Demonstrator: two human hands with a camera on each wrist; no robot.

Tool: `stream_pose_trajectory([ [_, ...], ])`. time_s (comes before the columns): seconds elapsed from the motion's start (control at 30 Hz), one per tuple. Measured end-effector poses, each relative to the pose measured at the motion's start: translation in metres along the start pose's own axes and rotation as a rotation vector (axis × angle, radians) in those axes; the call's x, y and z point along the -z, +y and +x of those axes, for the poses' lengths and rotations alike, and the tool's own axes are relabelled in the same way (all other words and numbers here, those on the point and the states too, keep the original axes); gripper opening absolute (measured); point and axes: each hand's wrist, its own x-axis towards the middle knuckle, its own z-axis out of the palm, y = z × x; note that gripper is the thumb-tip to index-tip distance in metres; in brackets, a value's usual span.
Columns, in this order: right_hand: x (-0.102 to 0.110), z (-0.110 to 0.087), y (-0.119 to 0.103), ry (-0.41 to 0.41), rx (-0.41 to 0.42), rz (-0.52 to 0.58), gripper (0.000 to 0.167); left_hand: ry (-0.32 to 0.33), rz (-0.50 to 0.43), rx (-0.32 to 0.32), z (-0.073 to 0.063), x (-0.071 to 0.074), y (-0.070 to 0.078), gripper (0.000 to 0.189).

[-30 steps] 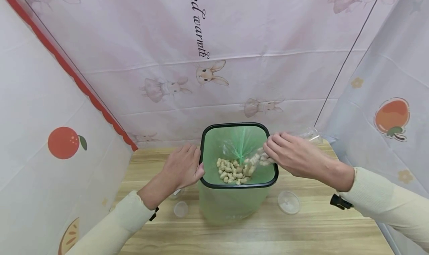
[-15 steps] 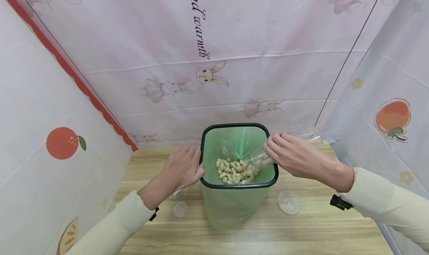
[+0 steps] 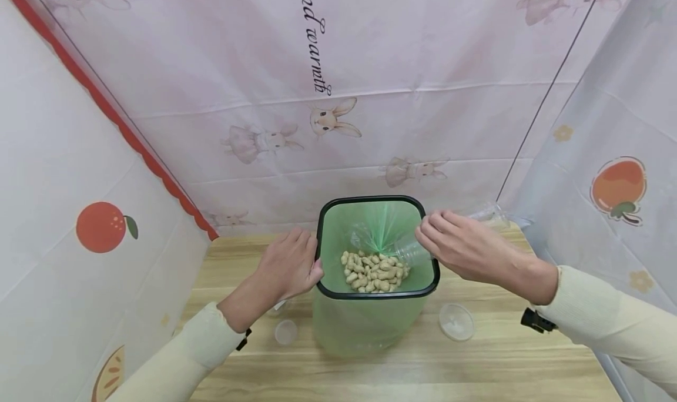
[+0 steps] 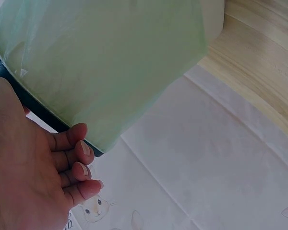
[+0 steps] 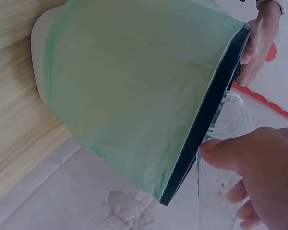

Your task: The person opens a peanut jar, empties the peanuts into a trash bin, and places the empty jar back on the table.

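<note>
A trash bin (image 3: 372, 325) with a black rim and a pale green bag over it stands on the wooden table. My left hand (image 3: 288, 264) grips the rim at its left side; the left wrist view shows curled fingers (image 4: 81, 151) there. Over the right side of the rim, my right hand (image 3: 471, 246) holds a clear jar (image 3: 415, 250), tilted with its mouth down inside the bin. The jar's see-through wall shows no peanuts in it. Unshelled peanuts (image 3: 372, 272) lie heaped in the bag below. In the right wrist view the thumb (image 5: 221, 152) presses along the jar.
A round clear lid (image 3: 456, 321) lies on the table (image 3: 508, 361) right of the bin. To the left is a smaller translucent lid (image 3: 285, 332), near a clear item partly hidden by my left wrist. Printed cloth walls (image 3: 264, 184) stand close behind and at both sides.
Peanuts have slid out of the jar into the bin, and the heap there has grown. Both hands have stayed in place, with the jar still tilted.
</note>
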Motion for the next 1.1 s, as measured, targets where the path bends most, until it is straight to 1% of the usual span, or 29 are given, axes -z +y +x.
stream_pose_trajectory([
  [0.23, -0.0007, 0.0003, 0.0002, 0.004, -0.001, 0.0, 0.047, -0.03, -0.005, 0.011, -0.0001, 0.0005, -0.0001, 0.032],
  [0.47, -0.0011, -0.0003, 0.0001, 0.001, 0.001, -0.008, 0.049, -0.013, 0.012, 0.005, -0.0005, -0.0003, -0.0001, 0.032],
  [0.73, -0.0022, -0.0005, -0.0001, 0.01, -0.004, -0.024, 0.047, -0.03, 0.0, 0.013, -0.0006, -0.0001, 0.0001, 0.032],
  [0.83, -0.0036, -0.0017, 0.0002, 0.015, -0.011, -0.025, 0.047, -0.012, 0.001, 0.008, -0.0009, -0.0004, 0.0, 0.032],
  [1.0, -0.0056, -0.0046, 0.0015, 0.017, -0.019, -0.014, 0.048, 0.066, 0.012, -0.015, -0.0009, -0.0015, -0.0004, 0.031],
  [1.1, -0.0062, -0.006, 0.0026, 0.016, -0.029, 0.003, 0.048, 0.072, 0.009, -0.016, -0.0006, -0.0019, -0.0003, 0.031],
])
